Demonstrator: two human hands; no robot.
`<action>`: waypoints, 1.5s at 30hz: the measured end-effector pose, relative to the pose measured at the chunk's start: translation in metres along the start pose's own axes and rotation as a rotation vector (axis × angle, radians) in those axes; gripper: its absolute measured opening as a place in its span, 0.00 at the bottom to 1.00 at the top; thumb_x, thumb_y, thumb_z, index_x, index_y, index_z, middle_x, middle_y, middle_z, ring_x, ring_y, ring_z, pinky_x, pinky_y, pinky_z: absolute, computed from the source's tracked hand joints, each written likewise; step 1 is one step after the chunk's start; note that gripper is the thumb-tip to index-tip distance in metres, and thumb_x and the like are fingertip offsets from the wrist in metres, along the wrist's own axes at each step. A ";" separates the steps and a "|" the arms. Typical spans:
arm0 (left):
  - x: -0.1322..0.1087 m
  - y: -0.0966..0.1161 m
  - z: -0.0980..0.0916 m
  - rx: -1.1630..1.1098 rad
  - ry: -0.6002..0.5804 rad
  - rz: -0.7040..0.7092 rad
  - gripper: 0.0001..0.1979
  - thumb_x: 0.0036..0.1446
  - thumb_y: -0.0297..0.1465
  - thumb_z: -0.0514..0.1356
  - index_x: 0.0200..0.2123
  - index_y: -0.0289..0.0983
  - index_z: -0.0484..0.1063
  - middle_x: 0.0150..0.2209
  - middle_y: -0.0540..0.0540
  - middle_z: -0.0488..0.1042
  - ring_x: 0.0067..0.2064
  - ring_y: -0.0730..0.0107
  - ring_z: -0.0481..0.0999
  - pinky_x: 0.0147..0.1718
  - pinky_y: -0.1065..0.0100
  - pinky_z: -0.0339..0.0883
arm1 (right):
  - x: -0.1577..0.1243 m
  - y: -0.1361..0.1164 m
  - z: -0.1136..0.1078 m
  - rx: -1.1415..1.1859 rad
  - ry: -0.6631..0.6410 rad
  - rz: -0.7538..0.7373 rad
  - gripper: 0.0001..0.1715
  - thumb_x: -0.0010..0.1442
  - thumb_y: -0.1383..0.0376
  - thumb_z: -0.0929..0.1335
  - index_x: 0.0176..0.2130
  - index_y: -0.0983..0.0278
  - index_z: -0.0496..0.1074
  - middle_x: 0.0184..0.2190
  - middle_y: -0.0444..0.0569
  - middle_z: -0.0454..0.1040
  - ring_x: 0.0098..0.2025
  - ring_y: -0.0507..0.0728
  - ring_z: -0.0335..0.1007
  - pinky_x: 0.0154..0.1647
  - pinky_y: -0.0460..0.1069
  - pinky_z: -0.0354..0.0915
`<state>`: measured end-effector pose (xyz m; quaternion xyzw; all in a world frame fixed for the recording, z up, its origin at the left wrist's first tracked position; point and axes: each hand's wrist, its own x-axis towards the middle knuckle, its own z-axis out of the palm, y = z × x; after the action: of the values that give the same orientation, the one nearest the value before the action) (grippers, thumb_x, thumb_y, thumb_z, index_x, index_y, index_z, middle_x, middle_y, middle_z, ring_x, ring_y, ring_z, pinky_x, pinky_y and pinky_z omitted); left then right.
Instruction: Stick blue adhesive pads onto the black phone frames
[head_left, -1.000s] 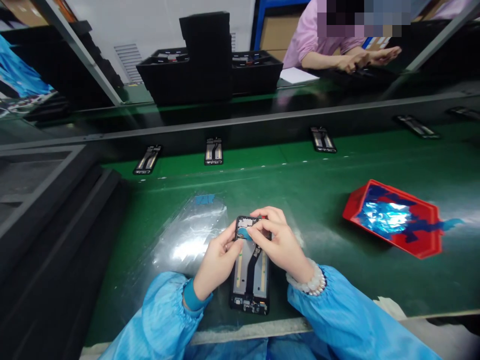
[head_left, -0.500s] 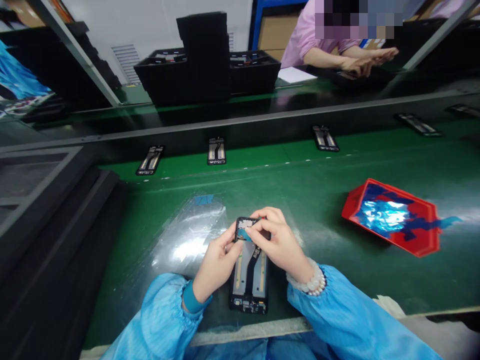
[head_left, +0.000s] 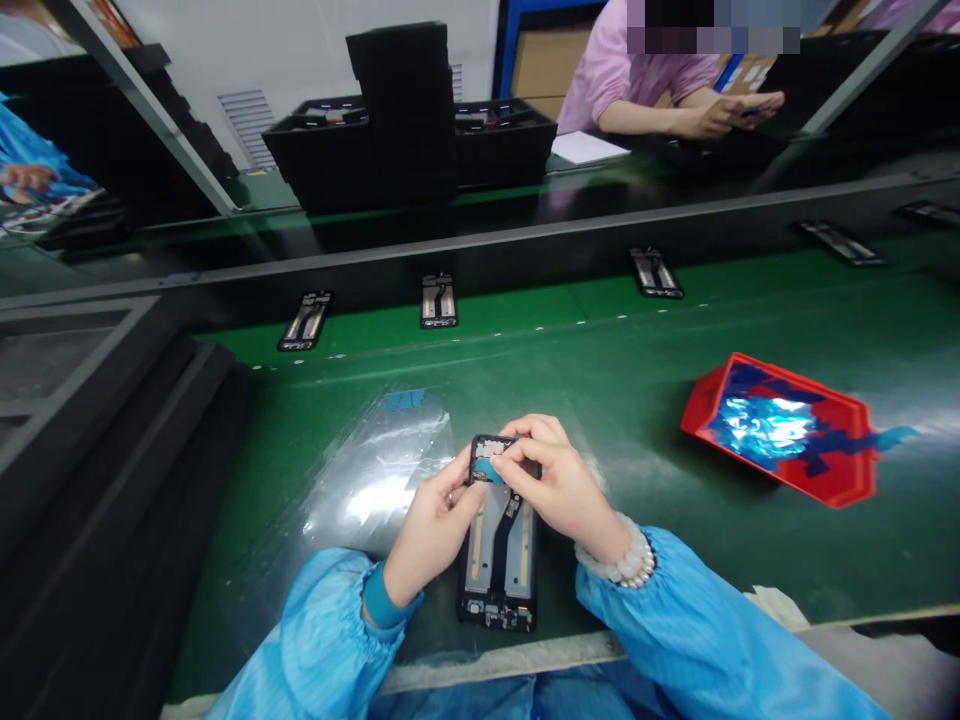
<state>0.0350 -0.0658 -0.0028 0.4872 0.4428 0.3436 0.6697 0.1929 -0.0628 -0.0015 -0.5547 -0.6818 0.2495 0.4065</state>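
An opened phone (head_left: 486,560) lies back side up at the table's front edge, its grey metal plate and black flat cable exposed. My left hand (head_left: 435,520) is closed on the phone's upper left side, thumb on the inner face. My right hand (head_left: 555,480) reaches over the upper right corner. Its thumb and index finger are pinched at a small blue film (head_left: 488,470) on the phone's upper part; the fingertips partly cover the film. A bit of something red shows behind the right fingers, too hidden to name.
A red bin (head_left: 832,485) holding crumpled blue film stands at right. Several opened phones (head_left: 439,300) lie along the bright green strip. Black trays (head_left: 217,400) are stacked at left. A clear sheet (head_left: 360,470) lies left of my hands. A co-worker (head_left: 600,90) handles something across the divider.
My hands and the phone look nearly unchanged. The phones on the strip have shifted slightly right against the table. The co-worker's hands have come together around an object.
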 end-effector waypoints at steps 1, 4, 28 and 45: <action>0.000 0.000 0.000 -0.003 0.002 0.000 0.24 0.54 0.31 0.57 0.55 0.38 0.66 0.46 0.44 0.76 0.43 0.62 0.76 0.39 0.66 0.72 | 0.000 0.000 0.000 -0.001 -0.001 0.001 0.14 0.57 0.64 0.65 0.21 0.61 0.67 0.34 0.49 0.70 0.44 0.58 0.62 0.42 0.53 0.63; 0.000 -0.002 0.000 -0.005 0.015 -0.006 0.24 0.53 0.31 0.58 0.55 0.38 0.66 0.45 0.45 0.77 0.44 0.60 0.75 0.39 0.66 0.72 | 0.000 0.001 0.000 -0.012 -0.003 -0.003 0.14 0.57 0.63 0.65 0.21 0.61 0.68 0.34 0.49 0.71 0.44 0.58 0.62 0.42 0.54 0.63; -0.002 -0.004 0.011 0.054 0.156 0.136 0.09 0.56 0.29 0.56 0.41 0.37 0.67 0.42 0.44 0.77 0.44 0.66 0.76 0.42 0.69 0.69 | -0.007 -0.011 -0.002 -0.156 -0.038 -0.100 0.11 0.58 0.67 0.65 0.24 0.63 0.65 0.37 0.49 0.70 0.43 0.57 0.65 0.42 0.53 0.59; -0.006 -0.015 0.014 0.053 0.238 0.215 0.09 0.58 0.30 0.55 0.43 0.37 0.65 0.43 0.44 0.76 0.44 0.68 0.77 0.42 0.68 0.70 | -0.017 -0.016 0.008 -0.123 0.109 -0.118 0.08 0.58 0.68 0.64 0.27 0.63 0.65 0.41 0.52 0.68 0.47 0.58 0.63 0.45 0.55 0.61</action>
<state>0.0466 -0.0805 -0.0138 0.5051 0.4731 0.4568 0.5590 0.1780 -0.0821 0.0026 -0.5503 -0.7041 0.1525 0.4221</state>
